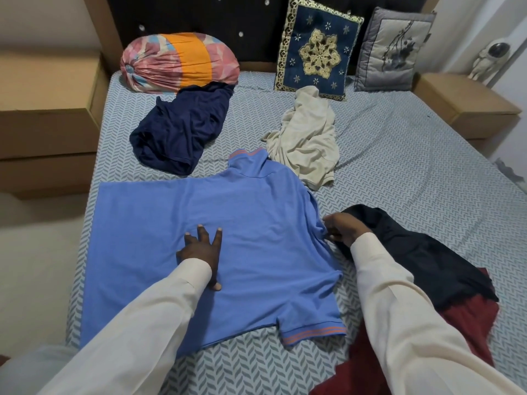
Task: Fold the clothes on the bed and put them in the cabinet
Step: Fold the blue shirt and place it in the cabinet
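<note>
the blue polo shirt (pixel 251 252) lies spread flat on the near part of the bed (pixel 399 166), collar at the far end. the left hand (pixel 201 249) presses on its middle, fingers spread and straight. the right hand (pixel 345 228) pinches the shirt's right edge with curled fingers. just right lies a black garment (pixel 413 252) over a red garment (pixel 370 366).

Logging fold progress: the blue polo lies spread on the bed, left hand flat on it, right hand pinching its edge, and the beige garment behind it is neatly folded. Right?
Not quite: the head view shows the beige garment crumpled, not folded. The rest stands: blue polo spread on the bed, left hand flat on it, right hand pinching its edge.
</note>
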